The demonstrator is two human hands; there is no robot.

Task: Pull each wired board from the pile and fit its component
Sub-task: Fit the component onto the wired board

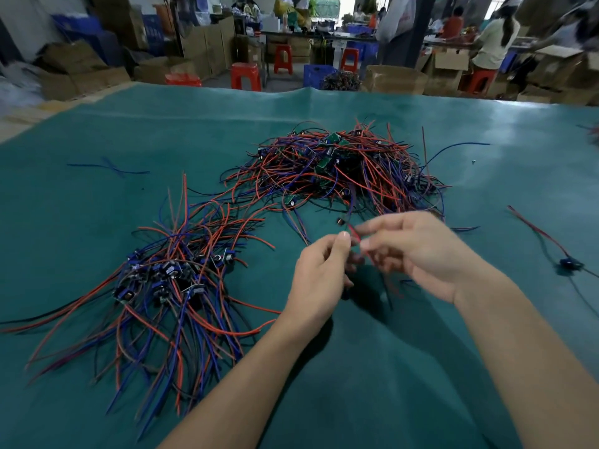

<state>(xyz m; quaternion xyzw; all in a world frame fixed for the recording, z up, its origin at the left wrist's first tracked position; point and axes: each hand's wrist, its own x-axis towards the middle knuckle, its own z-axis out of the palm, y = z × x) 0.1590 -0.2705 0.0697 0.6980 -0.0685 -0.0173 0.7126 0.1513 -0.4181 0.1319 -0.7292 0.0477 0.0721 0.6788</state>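
Item in hand: one red wire [355, 235], pinched between left hand [319, 280] and right hand [418, 254], both with fingers curled in close; board at its end hidden behind the fingers, so fit of component not readable.

Unworked stock: large pile of wired boards [337, 166], beyond the hands and slightly to their right; green boards showing among red, blue and black leads. Still sizeable.

Apparently finished lot: smaller heap of wired boards [171, 280], left of the left hand, dark blue parts clustered at its middle, leads fanned toward the near edge.

Strays: one wired unit with blue part [569, 264], well right of the right hand; loose blue wire [110, 168], far left.

Support: green table cover [356, 384].

Progress, by judgement: under half done; most stock left.
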